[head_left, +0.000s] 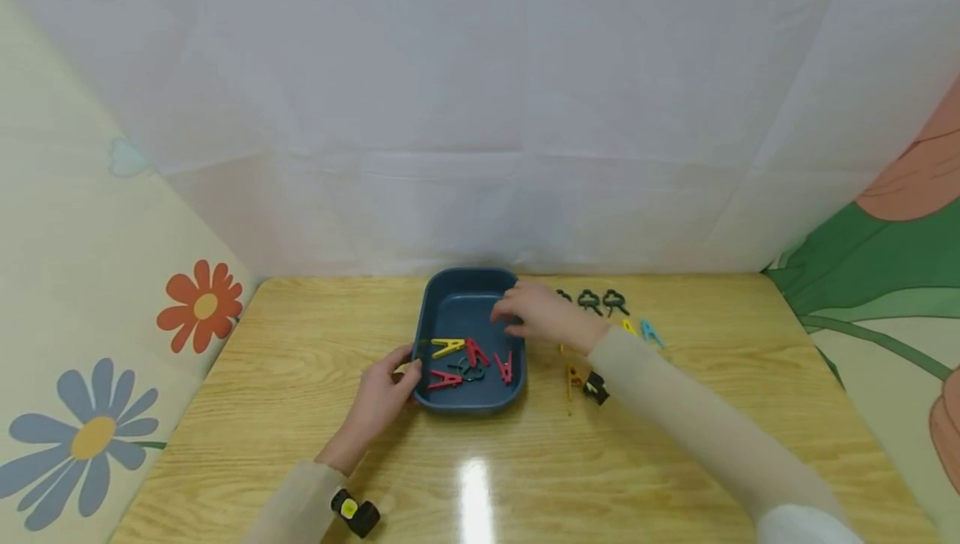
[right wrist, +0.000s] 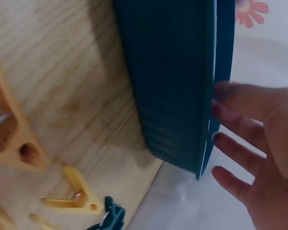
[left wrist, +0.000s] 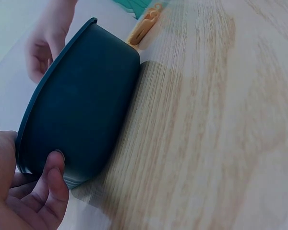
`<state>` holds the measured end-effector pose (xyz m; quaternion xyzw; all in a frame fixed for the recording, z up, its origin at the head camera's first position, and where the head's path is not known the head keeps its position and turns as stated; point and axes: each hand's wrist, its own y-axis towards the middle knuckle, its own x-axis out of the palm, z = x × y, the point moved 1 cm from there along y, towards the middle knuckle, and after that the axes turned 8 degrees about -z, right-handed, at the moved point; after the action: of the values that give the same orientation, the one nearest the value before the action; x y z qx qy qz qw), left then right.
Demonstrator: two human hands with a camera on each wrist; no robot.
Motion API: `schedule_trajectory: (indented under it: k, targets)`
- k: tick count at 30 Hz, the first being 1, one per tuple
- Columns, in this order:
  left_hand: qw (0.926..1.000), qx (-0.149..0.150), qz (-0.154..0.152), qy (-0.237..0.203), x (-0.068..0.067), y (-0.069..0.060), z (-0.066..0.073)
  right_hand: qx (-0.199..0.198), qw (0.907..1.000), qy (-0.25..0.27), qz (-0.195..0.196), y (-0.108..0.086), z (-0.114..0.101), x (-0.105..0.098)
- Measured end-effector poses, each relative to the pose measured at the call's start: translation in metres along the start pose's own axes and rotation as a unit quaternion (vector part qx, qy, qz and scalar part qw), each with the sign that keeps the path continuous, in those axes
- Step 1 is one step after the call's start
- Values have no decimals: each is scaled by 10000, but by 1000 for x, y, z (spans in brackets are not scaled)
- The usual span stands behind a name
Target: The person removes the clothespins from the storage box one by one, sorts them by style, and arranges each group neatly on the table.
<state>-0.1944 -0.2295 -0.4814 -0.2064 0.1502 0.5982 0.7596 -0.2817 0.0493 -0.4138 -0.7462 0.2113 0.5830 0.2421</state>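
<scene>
Gripping the tray [head_left: 461, 311] by its left side, the left hand [head_left: 381, 394] lay farther from the clips [head_left: 615, 298] rightward on the worktop [head_left: 720, 377] than the relaxed, empty right hand [head_left: 545, 312].

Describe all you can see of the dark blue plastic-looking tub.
The dark blue, plastic-looking tub is a smooth rounded rectangle with raised walls. Upright on the wooden table, it holds red, yellow and dark clips in its near half. The left hand grips its left side; the right hand reaches over its right rim.
</scene>
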Motion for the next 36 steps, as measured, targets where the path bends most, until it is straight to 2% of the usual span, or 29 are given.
schedule_trajectory:
  k: [4, 8, 13, 21, 26, 31, 36]
  targets:
    - [10000, -11, 9, -18, -1, -1, 0, -186, 9974, -196, -666, 11, -6, -1]
    - [10000, -25, 18, -4, 0, -2, 1, -12, 9908, -453, -1272, 22, -12, 0]
    - [10000, 11, 20, -13, 1, -3, 1, 251, 9826, -277, -1820, 27, -21, 2]
    - [10000, 60, 14, -28, 2, -4, 2, 701, 9705, -247, -2294, 31, -28, 7]
    - [10000, 45, -35, -55, 1, -5, 3, 943, 9632, -445, -2476, 34, -30, 13]
    - [10000, 36, -30, -63, 2, -5, 2, 1060, 9606, -609, -2496, 36, -33, 16]
    - [10000, 60, -21, -16, 2, -4, 3, 1014, 9614, -685, -2464, 37, -34, 14]
